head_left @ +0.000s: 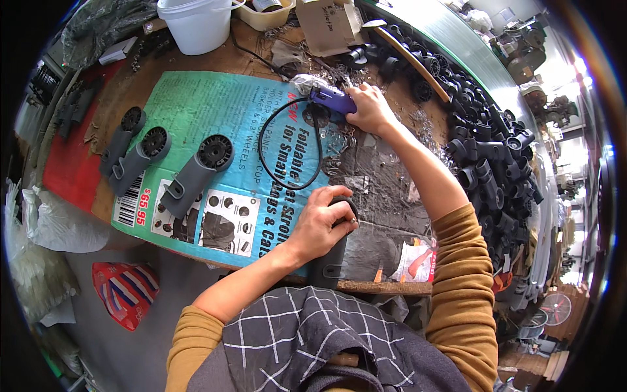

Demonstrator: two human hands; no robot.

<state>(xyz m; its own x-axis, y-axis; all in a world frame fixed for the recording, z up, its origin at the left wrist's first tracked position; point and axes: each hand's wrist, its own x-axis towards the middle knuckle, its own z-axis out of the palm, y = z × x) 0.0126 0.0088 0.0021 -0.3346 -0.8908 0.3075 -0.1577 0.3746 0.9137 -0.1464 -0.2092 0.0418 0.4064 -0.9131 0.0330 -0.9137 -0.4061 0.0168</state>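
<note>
Checked cloth (287,330), left fingers (332,192) on plastic caster (327,264), right fingers (353,97) on purple tool (332,100).

Dark slotted bracket (328,260), rounded far end partly covered; beyond it, a purple handheld tool (334,100), held aslant

left fingers (337,211): curled | left forearm (245,279): angled inward | right fingers (361,115): curled | right arm (421,166): outstretched
</note>
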